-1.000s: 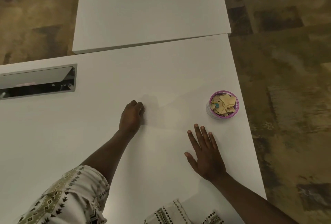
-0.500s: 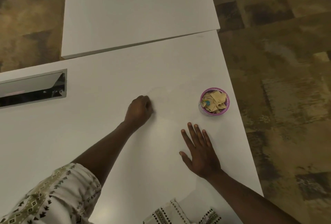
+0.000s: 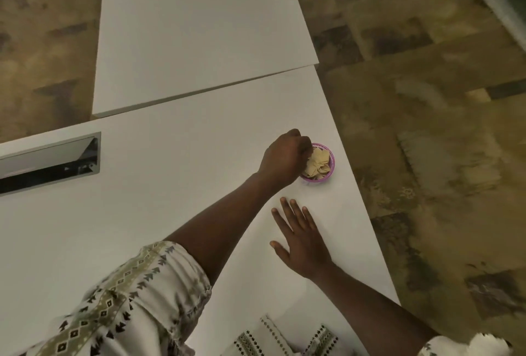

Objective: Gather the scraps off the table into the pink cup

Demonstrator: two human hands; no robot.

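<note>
Right hand (image 3: pixel 301 244) lies flat, fingers spread, on the counter (image 3: pixel 170 227) at 6 o'clock from the cup (image 3: pixel 327 174), holding nothing. Left hand (image 3: pixel 284 156) is bunched over the cup's 9 o'clock rim, knuckles up; whether it pinches a scrap cannot be told. Scraps (image 3: pixel 317 163) are heaped to the brim. Risk: a knuckle nudging the rim could tip the cup, which stands near the counter's 3 o'clock edge, or spill the heap.

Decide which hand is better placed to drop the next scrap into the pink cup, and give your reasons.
The left hand: its closed fingers sit right over the pink cup, which holds tan scraps. The right hand lies flat on the table, nearer the person.
</note>
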